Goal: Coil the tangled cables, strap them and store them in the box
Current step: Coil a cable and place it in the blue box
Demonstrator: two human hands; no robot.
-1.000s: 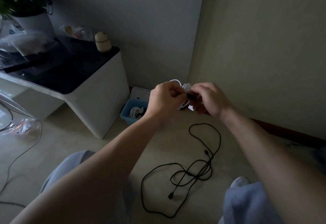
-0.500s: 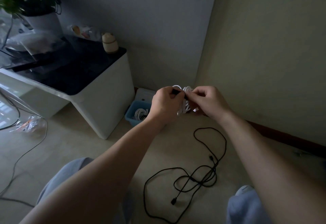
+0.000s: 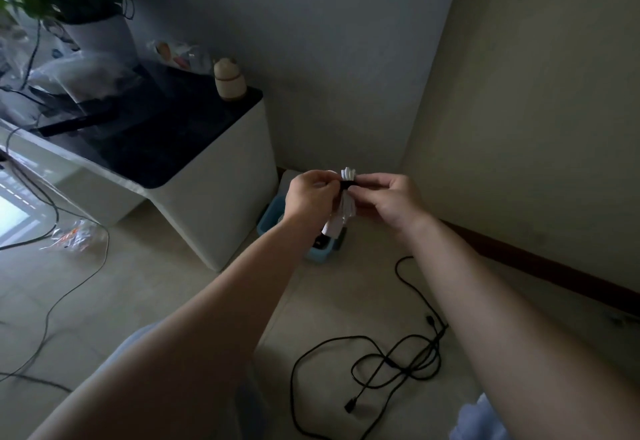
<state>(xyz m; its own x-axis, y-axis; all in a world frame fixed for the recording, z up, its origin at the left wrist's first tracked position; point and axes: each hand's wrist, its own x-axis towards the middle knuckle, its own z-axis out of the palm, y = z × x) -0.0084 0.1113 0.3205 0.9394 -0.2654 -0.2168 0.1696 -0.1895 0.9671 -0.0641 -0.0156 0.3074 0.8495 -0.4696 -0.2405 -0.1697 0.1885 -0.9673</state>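
Note:
A coiled white cable [image 3: 346, 209] hangs upright between my two hands, with a black strap [image 3: 347, 185] wrapped round its upper part. My left hand [image 3: 311, 197] pinches the strap's left side, and my right hand [image 3: 391, 199] pinches its right side. Below the hands a blue box [image 3: 320, 252] stands on the floor, mostly hidden by my left forearm and the coil. A tangled black cable [image 3: 391, 360] lies loose on the floor in front of my knees.
A white cabinet with a dark glass top [image 3: 194, 162] stands left of the box, with a potted plant [image 3: 86, 7] and a small jar [image 3: 228, 79] on it. Thin wires [image 3: 65, 294] run across the floor at left. Walls meet in the corner behind.
The view has shifted, so the cabinet and box sit further right and lower. The white coil now hangs straighter, with the black strap visible round it between my fingertips.

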